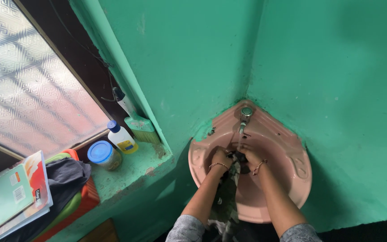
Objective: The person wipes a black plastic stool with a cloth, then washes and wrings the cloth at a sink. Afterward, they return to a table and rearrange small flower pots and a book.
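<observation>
Two forearms in grey patterned sleeves reach into a pink ceramic corner basin [292, 179] set between green painted walls [337, 67]. The left hand [221, 157] and right hand [250, 155], each with a thin bangle at the wrist, are closed together on a dark wet cloth [234, 172] that trails down over the basin's front rim. Just beyond, a chrome tap [245, 114] runs a thin stream onto the hands; by appearance the washing is mid-way, the cloth soaked but not yet wrung out. Farther left, a green ledge [131, 172] holds a blue-lidded round jar [102, 153], a white bottle with blue cap [121, 137] and a green-bristled brush [135, 118] below a patterned frosted window [27, 85].
</observation>
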